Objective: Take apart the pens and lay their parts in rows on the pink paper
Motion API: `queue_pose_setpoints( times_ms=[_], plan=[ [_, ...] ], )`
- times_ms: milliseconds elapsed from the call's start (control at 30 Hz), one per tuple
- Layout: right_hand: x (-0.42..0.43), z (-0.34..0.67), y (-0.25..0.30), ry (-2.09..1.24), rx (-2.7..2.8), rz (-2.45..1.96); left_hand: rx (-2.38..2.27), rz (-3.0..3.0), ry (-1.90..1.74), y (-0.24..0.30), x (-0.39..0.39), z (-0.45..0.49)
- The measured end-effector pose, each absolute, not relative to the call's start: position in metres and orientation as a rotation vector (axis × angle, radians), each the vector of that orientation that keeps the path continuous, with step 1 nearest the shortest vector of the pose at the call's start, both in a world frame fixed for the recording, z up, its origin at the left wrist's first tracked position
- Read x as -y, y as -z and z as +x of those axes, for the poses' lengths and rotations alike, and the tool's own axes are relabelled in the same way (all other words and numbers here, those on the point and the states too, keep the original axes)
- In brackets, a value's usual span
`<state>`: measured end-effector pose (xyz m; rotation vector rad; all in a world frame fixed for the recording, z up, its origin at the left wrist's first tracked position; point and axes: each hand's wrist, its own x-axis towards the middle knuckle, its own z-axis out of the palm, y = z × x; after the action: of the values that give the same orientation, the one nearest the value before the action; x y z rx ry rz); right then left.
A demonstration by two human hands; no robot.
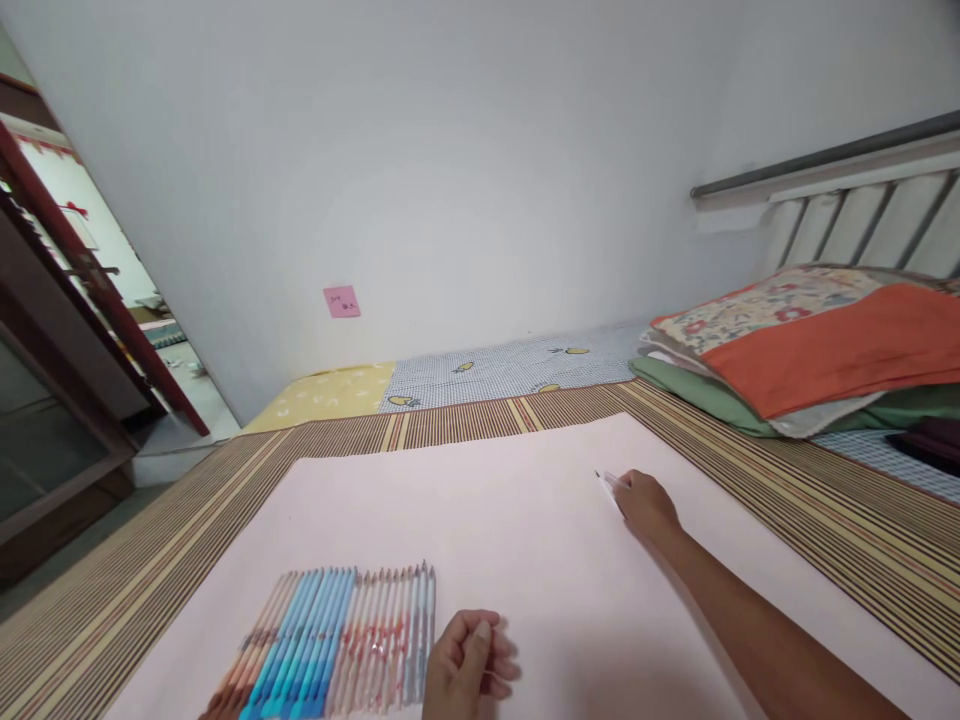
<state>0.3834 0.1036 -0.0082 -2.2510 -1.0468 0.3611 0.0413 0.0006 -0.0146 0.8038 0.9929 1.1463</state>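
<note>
Over the far right part of a big pale pink sheet (480,520), my right hand (651,508) is closed on a pale, slim pen (616,481). Right beside it is a white pen with a dark tip (609,492); whether my fingers hold that one too, I cannot tell. My left hand (469,662) hovers or rests at the near middle of the sheet, its fingers loosely curled and apart, with nothing seen in them. Just left of it lies a row of several pens (322,640), side by side, tips pointing away, in brown, blue, pinkish and grey-blue groups.
Under the sheet is a striped mat (172,530). Folded bedding with an orange band (832,350) is stacked at the right. A white wall (480,180) bearing a pink note (342,302) rises behind. A red-framed door (97,270) stands at the far left.
</note>
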Motion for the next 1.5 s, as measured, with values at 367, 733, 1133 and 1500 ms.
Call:
queue_pose_setpoints(
  times_ms=[367, 733, 1133, 1500],
  plan=[
    [-0.075, 0.395, -0.002, -0.283, 1.021, -2.231, -0.956, 0.786, -1.130, 0.018, -0.001, 0.045],
    [-0.041, 0.382, 0.008, -0.234, 1.227, -2.358, -0.938, 0.743, -1.124, 0.028, 0.000, 0.050],
    [-0.047, 0.380, 0.016, -0.213, 1.277, -2.383, -0.925, 0.756, -1.124, 0.023, 0.000, 0.049],
    [-0.039, 0.381, 0.012, -0.275, 1.271, -2.328, -0.968, 0.792, -1.102, 0.016, 0.002, 0.047]
  ],
)
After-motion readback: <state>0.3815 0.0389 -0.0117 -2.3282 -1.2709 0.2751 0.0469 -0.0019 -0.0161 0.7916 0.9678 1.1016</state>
